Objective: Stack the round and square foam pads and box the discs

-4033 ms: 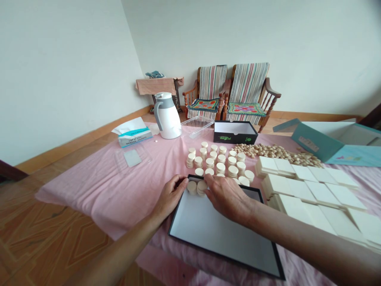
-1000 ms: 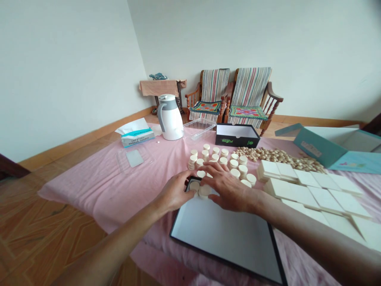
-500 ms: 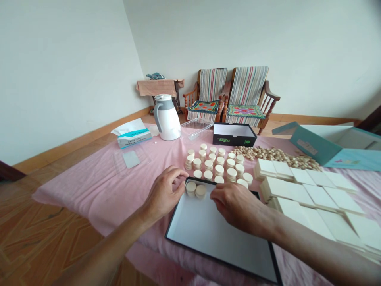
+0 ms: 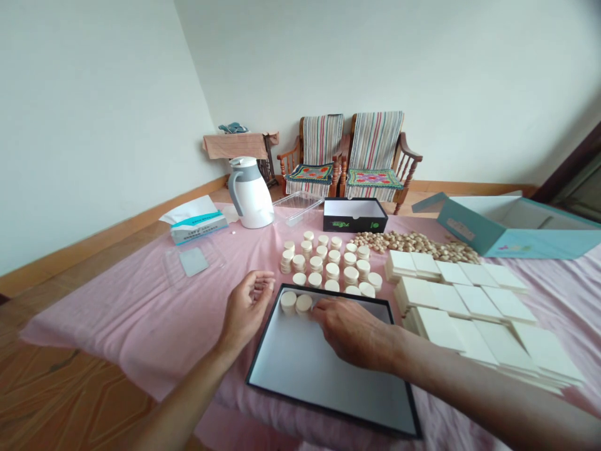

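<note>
A shallow black-edged tray, perhaps a box lid (image 4: 328,382), lies in front of me with a white inside. Two short stacks of pale round discs (image 4: 295,304) stand side by side in its far left corner. Just right of them, my right hand (image 4: 350,332) is closed in a pinch low over the tray; its own fingers hide whatever is in them. My left hand (image 4: 248,307) is beside the tray's left edge, fingers loosely curved and apart, holding nothing. Beyond the far edge, several more disc stacks (image 4: 332,270) stand in rough rows on the pink cloth (image 4: 141,313).
Right of the tray are stacks of white square tiles (image 4: 462,300). Behind them lie a pile of small tan pieces (image 4: 417,244) and an open light-blue box (image 4: 539,241). Farther back stand a black box (image 4: 354,223), a clear plastic lid (image 4: 298,207), a white jug (image 4: 253,197) and a tissue pack (image 4: 197,228).
My left hand has drawn back from the tray's corner and opened. My right hand has come closer to the two stacks in the tray. The whole view has shifted slightly.
</note>
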`<state>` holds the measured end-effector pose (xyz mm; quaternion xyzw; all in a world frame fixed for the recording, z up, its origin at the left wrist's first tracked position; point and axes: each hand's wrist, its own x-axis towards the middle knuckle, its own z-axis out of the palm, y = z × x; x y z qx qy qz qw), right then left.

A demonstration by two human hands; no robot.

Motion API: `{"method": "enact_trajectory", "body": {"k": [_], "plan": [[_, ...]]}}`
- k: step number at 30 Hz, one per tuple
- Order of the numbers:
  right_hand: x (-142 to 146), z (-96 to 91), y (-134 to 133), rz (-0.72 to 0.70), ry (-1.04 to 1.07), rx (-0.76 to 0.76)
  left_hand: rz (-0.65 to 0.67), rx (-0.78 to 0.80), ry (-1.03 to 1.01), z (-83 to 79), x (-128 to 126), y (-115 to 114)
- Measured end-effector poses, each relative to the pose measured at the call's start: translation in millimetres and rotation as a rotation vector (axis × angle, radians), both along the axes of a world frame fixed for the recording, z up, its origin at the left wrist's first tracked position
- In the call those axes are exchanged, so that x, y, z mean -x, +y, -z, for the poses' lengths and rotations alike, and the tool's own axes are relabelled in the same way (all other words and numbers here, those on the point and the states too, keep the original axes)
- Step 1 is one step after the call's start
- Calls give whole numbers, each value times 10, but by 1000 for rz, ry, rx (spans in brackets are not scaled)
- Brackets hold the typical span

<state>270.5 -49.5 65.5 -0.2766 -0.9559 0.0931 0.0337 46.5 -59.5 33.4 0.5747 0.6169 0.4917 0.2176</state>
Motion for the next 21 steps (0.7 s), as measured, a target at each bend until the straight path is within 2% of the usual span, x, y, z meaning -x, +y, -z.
{"method": "enact_trajectory", "body": {"k": [4,7,9,12,14,18,21], "plan": [[-294,-243,57,115,60,35,-117,-74,-201,101,44,50],[-600,-440,255,272,108,5,-165,-117,-280,169,88,82],[-786,-499,427,369,92,-30,-180,-124,-297,203,116,102],[-954,-449,632,476,-14,-28,-184,-118,-294,234,143,130],[-975,-358,697,488,-119,-16,-189,-113,-287,245,150,142],[-882,-192,720,480,-250,-13,-198,-99,-260,254,153,149],[-799,-141,739,489,-288,26,-201,-86,-243,260,154,147]]}}
